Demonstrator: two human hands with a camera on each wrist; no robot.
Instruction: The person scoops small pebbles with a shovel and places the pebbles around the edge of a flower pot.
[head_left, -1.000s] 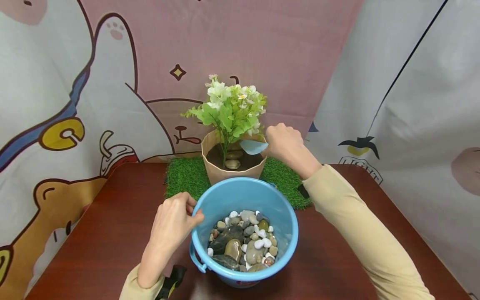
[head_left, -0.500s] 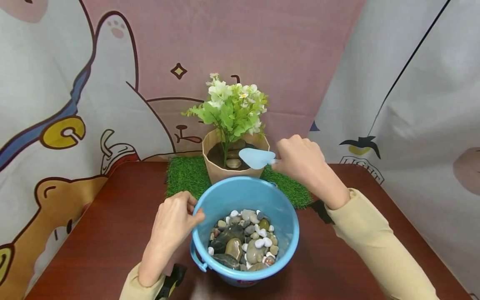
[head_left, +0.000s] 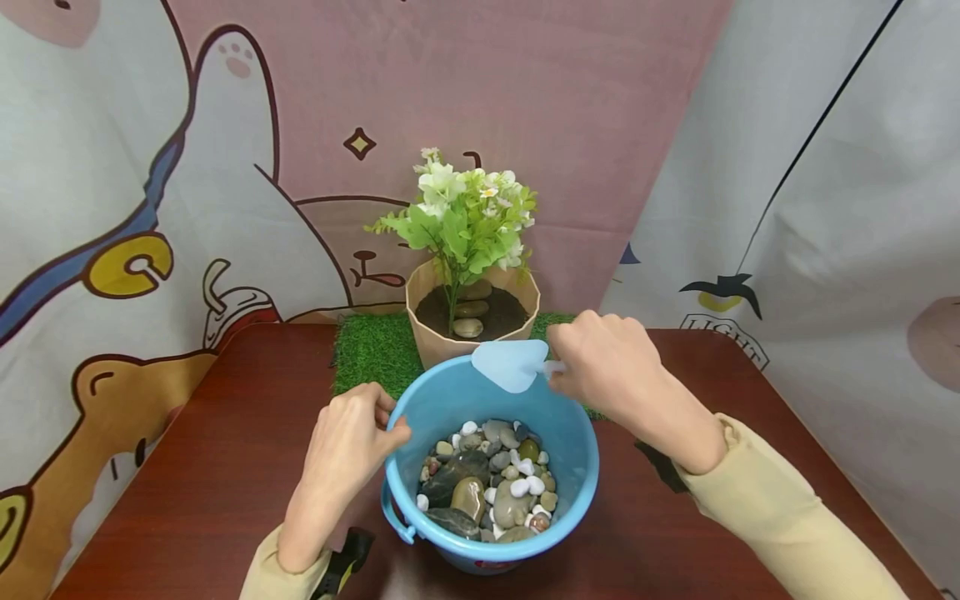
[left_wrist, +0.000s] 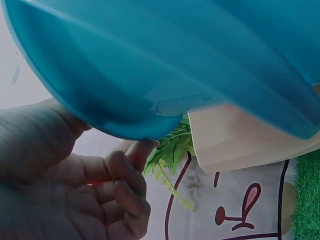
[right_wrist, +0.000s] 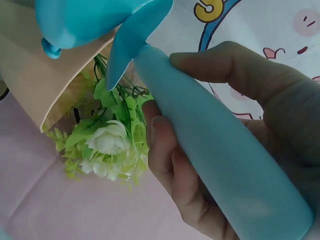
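A light blue toy trowel [head_left: 510, 365] is gripped by its thick handle in my right hand [head_left: 609, 365]; the right wrist view shows fingers and thumb wrapped round that handle. Its blade hangs over the far rim of a blue bucket [head_left: 585, 467], with no stone visible on it. Wet pebbles [head_left: 468, 497] in grey, brown and white cover the bucket's bottom. My left hand [head_left: 341, 450] pinches the bucket's left rim between thumb and fingers. Behind the bucket stands a beige pot [head_left: 429, 343] with dark soil, several flat stones [head_left: 469, 327] and a white-flowered plant [head_left: 457, 221].
The pot stands on a green turf mat [head_left: 367, 350], which the bucket partly hides. Both rest on a dark red-brown table [head_left: 225, 450]. A cartoon-printed cloth [head_left: 570, 125] hangs behind. The bucket's handle [head_left: 393, 512] hangs at its left side.
My right hand has drawn the trowel back from over the pot, toward me and slightly right, to the bucket's far rim. The left hand has stayed on the rim.
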